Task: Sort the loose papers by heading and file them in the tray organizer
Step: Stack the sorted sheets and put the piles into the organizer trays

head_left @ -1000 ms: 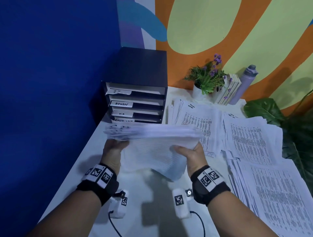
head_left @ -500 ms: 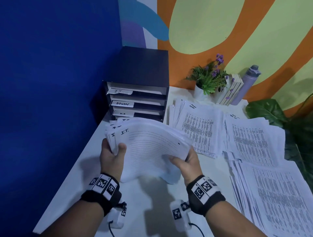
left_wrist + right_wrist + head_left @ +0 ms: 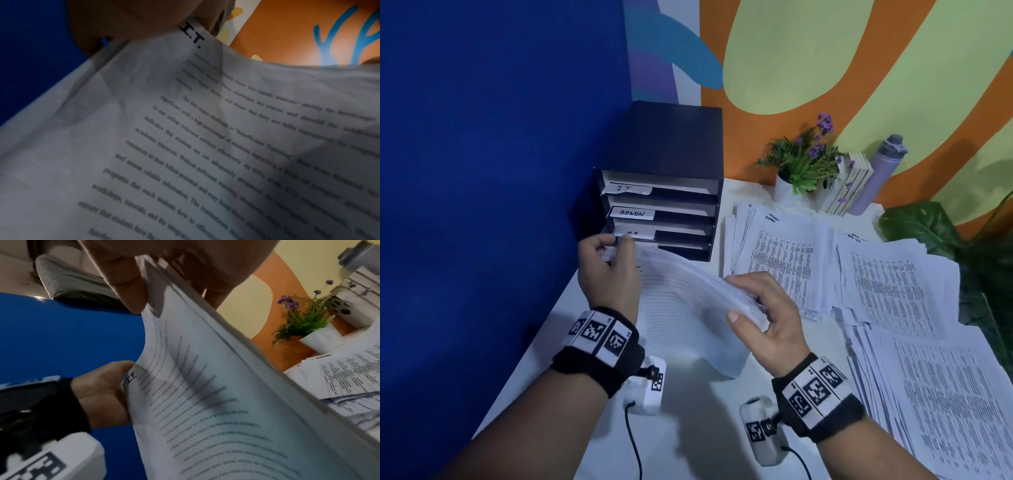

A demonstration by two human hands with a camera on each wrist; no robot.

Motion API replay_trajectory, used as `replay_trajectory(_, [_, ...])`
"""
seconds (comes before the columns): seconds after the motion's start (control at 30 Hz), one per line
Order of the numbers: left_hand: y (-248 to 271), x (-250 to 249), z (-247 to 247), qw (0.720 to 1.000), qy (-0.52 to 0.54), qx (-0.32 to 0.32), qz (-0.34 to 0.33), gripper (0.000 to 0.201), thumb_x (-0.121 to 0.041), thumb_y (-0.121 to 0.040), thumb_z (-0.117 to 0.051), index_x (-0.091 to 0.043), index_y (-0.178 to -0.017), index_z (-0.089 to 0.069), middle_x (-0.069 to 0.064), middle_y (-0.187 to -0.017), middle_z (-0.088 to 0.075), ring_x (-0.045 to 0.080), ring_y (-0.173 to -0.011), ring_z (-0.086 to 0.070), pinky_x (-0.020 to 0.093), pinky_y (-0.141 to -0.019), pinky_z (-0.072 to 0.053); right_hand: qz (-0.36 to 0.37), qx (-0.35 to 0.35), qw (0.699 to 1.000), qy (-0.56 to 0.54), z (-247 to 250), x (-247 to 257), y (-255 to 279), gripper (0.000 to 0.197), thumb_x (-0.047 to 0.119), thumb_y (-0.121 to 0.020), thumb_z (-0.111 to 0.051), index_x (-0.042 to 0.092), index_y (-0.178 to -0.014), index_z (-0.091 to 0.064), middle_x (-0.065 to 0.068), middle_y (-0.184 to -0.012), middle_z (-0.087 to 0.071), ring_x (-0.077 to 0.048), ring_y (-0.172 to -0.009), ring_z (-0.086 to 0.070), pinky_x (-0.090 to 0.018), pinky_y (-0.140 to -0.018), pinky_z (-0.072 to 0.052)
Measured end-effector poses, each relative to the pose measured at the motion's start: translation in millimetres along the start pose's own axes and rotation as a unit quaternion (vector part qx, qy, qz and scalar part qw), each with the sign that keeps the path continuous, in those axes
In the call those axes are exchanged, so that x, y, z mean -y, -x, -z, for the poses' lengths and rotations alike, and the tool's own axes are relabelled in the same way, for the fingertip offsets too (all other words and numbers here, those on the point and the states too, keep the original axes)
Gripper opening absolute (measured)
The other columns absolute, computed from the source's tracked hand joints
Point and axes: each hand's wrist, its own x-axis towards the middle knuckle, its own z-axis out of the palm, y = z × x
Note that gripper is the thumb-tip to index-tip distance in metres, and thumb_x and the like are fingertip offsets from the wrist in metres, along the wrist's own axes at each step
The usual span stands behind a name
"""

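Observation:
A thick stack of white papers (image 3: 688, 301) headed "I.T." (image 3: 193, 37) is held bowed above the table, in front of the dark tray organizer (image 3: 664, 192). My left hand (image 3: 609, 270) grips its top left corner near the heading (image 3: 133, 379). My right hand (image 3: 760, 315) pinches the stack's right edge (image 3: 185, 308) between thumb and fingers. The organizer's trays bear labels IT (image 3: 625, 188), ADMIN (image 3: 631, 213) and H.R (image 3: 633, 233); the lowest label is hidden behind the stack.
Fanned piles of printed papers (image 3: 784, 253) (image 3: 893, 284) (image 3: 945, 394) cover the right of the white table (image 3: 688, 428). A potted plant (image 3: 801, 164), small books (image 3: 849, 185) and a purple bottle (image 3: 876, 174) stand at the back. A blue wall (image 3: 500, 171) runs along the left.
The stack has tipped and bowed, its right edge lifted. My left hand has moved up to the top left corner near the organizer, and my right hand has shifted along the right edge.

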Motion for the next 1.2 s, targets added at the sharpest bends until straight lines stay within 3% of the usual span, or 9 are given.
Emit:
replay_trajectory(0.1, [-2,4,5,0.999,-0.011,0.005,-0.047,0.014,-0.015,-0.095,-0.047,-0.025,-0.099,-0.056,-0.007,-0.087,-0.061,-0.003,-0.070,-0.054,0.010,-0.065,-0.041,-0.065,-0.016,0.996,-0.052,-6,2,2,0.059,0.002,-0.075,-0.064,0.034,-0.124,-0.052,0.009,-0.115,-0.061,-0.009,-0.106,-0.058,-0.017,-0.087,-0.044])
replay_trajectory(0.23, [-1,16,19,0.991,0.020,0.111,-0.077,0.016,-0.034,-0.096,-0.050,-0.036,-0.112,-0.047,-0.012,-0.102,-0.061,-0.002,-0.087,-0.058,0.013,-0.078,-0.044,-0.175,-0.080,0.973,-0.130,-15,-3,5,0.056,0.000,-0.072,-0.060,0.039,-0.112,-0.058,0.019,-0.092,-0.056,-0.004,-0.094,-0.054,-0.022,-0.088,-0.045])
replay_trajectory(0.4, [-7,56,52,0.953,0.003,0.288,0.097,0.078,0.001,-0.066,-0.075,-0.043,-0.120,-0.040,-0.003,-0.116,-0.062,0.016,-0.109,-0.062,0.029,-0.085,-0.050,-0.243,-0.105,0.931,-0.252,-9,-12,-1,0.057,-0.005,-0.055,-0.063,0.029,-0.101,-0.061,0.003,-0.096,-0.064,-0.015,-0.089,-0.060,-0.027,-0.073,-0.051])
replay_trajectory(0.53, [0,68,46,0.943,-0.040,0.282,0.174,0.061,-0.008,-0.066,-0.067,-0.046,-0.110,-0.051,0.000,-0.113,-0.069,0.027,-0.108,-0.064,0.045,-0.093,-0.051,-0.358,-0.079,0.886,-0.285,-13,-26,-1,0.056,-0.013,-0.059,-0.070,0.018,-0.106,-0.065,-0.010,-0.101,-0.070,-0.033,-0.094,-0.066,-0.043,-0.073,-0.055])
replay_trajectory(0.7, [-4,65,42,0.952,-0.086,0.255,0.146,0.034,-0.007,-0.092,-0.061,-0.033,-0.114,-0.056,-0.003,-0.108,-0.069,0.021,-0.103,-0.065,0.040,-0.089,-0.051,-0.411,-0.128,0.863,-0.265,-22,-33,-25,0.043,-0.023,-0.060,-0.066,-0.003,-0.099,-0.065,-0.020,-0.094,-0.073,-0.043,-0.092,-0.068,-0.050,-0.078,-0.057])
replay_trajectory(0.9, [-32,67,72,0.940,-0.003,0.260,0.219,0.035,0.003,-0.093,-0.058,-0.022,-0.117,-0.061,0.003,-0.108,-0.074,0.026,-0.104,-0.068,0.048,-0.091,-0.052,-0.379,0.039,0.904,-0.193,-30,-46,-42,0.050,0.033,-0.084,-0.074,0.023,-0.129,-0.055,-0.002,-0.117,-0.069,-0.024,-0.112,-0.063,-0.043,-0.098,-0.048])
replay_trajectory(1.0, [-46,67,81,0.931,0.017,0.282,0.232,0.040,-0.012,-0.084,-0.074,-0.015,-0.122,-0.061,0.008,-0.112,-0.073,0.032,-0.109,-0.066,0.049,-0.093,-0.051,-0.390,0.000,0.906,-0.161,-51,-45,-61,0.025,0.022,-0.092,-0.064,0.021,-0.117,-0.063,0.002,-0.101,-0.074,-0.021,-0.100,-0.068,-0.040,-0.091,-0.053])
replay_trajectory(1.1, [-60,66,91,0.917,-0.003,0.322,0.234,0.085,-0.043,-0.052,-0.091,-0.019,-0.126,-0.059,0.006,-0.117,-0.071,0.026,-0.109,-0.067,0.048,-0.095,-0.050,-0.428,-0.023,0.893,-0.138,-67,-57,-91,0.021,0.019,-0.094,-0.062,0.018,-0.115,-0.065,0.000,-0.097,-0.074,-0.021,-0.088,-0.071,-0.031,-0.075,-0.059])
replay_trajectory(1.2, [-69,66,102,0.909,-0.035,0.344,0.231,0.087,-0.048,-0.050,-0.088,-0.021,-0.127,-0.057,0.005,-0.119,-0.070,0.024,-0.108,-0.068,0.049,-0.096,-0.051,-0.502,-0.036,0.861,-0.071,-72,-77,-121,0.054,0.038,-0.088,-0.065,0.020,-0.136,-0.048,0.003,-0.085,-0.058,-0.007,-0.052,-0.055,-0.016,-0.047,-0.044])
